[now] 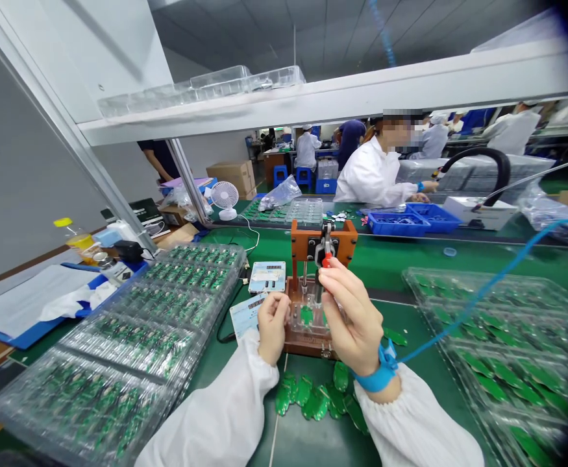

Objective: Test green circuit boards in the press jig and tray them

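Observation:
In the head view, an orange and brown press fixture (303, 337) stands in the middle of the bench. My right hand (354, 314), with a blue wrist strap (378, 376) on it, has its fingers closed at the red handle (326, 260) of the fixture's toggle clamp. Under the clamp, a green circuit board (306, 316) lies in the clear nest; my right hand covers part of that area. My left hand (272, 324) is beside the fixture's left edge, fingers curled together; whatever they hold, if anything, is hidden. Several green boards (315, 399) lie loose in front of the fixture.
Stacked clear trays of boards (132, 337) fill the left side; more trays with green boards (512, 350) stand right. Two small meters (267, 277) sit left of the fixture. A blue cord (478, 295) crosses on the right. Behind are a fan (225, 196), blue bins (398, 222) and a co-worker (374, 172).

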